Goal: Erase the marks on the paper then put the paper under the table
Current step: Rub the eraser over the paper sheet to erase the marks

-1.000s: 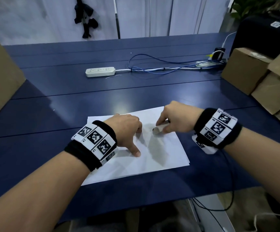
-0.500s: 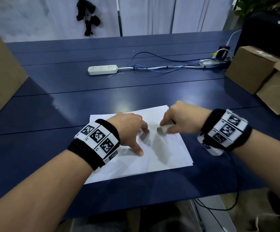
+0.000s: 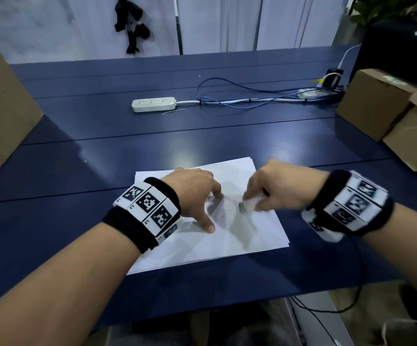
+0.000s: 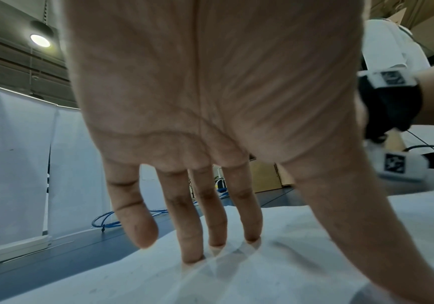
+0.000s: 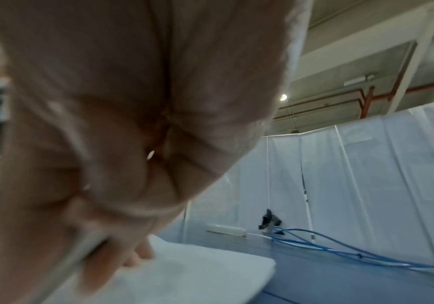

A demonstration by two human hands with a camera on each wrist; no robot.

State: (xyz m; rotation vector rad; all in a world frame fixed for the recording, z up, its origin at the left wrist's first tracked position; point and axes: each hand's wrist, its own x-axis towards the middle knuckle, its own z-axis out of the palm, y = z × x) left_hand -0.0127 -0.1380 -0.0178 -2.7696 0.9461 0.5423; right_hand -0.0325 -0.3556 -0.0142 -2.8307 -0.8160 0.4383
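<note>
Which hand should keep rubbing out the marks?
The right hand: it pinches the eraser on the paper. The left hand presses the paper flat.

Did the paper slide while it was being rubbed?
No. The paper still pokes its far right corner just past the same seam of the table, pinned by the left hand.
</note>
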